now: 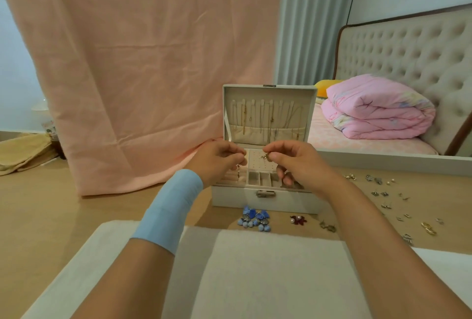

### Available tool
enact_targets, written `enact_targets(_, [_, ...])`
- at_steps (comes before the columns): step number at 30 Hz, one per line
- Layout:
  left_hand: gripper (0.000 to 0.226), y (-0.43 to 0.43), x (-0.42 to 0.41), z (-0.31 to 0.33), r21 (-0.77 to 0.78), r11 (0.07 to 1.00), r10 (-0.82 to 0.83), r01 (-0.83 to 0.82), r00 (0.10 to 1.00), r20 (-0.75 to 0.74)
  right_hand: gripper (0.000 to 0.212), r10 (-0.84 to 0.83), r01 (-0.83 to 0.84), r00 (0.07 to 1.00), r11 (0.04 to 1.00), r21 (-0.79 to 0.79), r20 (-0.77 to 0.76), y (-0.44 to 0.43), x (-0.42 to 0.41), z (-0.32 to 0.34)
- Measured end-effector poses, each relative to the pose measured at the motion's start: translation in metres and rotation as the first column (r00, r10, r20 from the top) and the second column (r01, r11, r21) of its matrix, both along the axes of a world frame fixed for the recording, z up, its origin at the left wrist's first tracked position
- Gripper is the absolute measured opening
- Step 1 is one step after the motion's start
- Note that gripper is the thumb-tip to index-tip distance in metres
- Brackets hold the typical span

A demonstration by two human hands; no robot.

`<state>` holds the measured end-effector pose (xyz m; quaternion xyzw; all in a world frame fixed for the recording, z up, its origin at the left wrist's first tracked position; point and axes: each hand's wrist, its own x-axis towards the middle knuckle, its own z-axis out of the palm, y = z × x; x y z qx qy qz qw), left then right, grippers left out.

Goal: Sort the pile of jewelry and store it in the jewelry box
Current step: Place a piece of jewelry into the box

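The left hand point(217, 161) is curled, thumb and fingertips pinching a small dangling piece point(238, 173) that hangs just below them; what kind of piece it is I cannot tell. Between the two hands and just beyond them stands the jewelry box point(229, 200), lid up, and a row of necklaces point(270, 118) already hangs inside that lid, so that part of the sorting looks done. Under the gap between the hands lie the box's perforated earring panel point(255, 164) and a line of small compartments point(264, 178) – the panel seems nearly bare, and what the compartments hold is too small to make out. The right hand point(298, 165) is curled too, pinching a small earring point(267, 156) at its fingertips above the panel, which suggests the earrings are now being paired and seated. Much is left: below the hands, on the floor in front of the box, lie blue earrings point(252, 219) and a red piece point(297, 219), and to the right of the right hand many small pieces point(383, 192) are scattered well apart, with gold rings point(428, 228) farthest out. I would judge the task well short of finished – necklaces stored, earrings just begun.
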<state>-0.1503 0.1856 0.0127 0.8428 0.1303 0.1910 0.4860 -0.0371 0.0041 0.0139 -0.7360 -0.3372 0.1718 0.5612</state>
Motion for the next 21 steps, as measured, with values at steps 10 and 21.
enact_targets(10, [0.012, -0.002, 0.037, -0.011, 0.180, 0.981, -0.062, 0.076, 0.994, -0.087, 0.012, -0.099, 0.106, 0.980, 0.994, -0.031, 0.175, -0.002, 0.023, 0.003])
enact_targets(21, [0.011, 0.008, 0.024, -0.006, 0.195, 0.968, -0.107, 0.156, 0.965, -0.239, 0.017, -0.052, 0.064, 0.967, 0.997, -0.042, 0.251, 0.021, 0.022, 0.007])
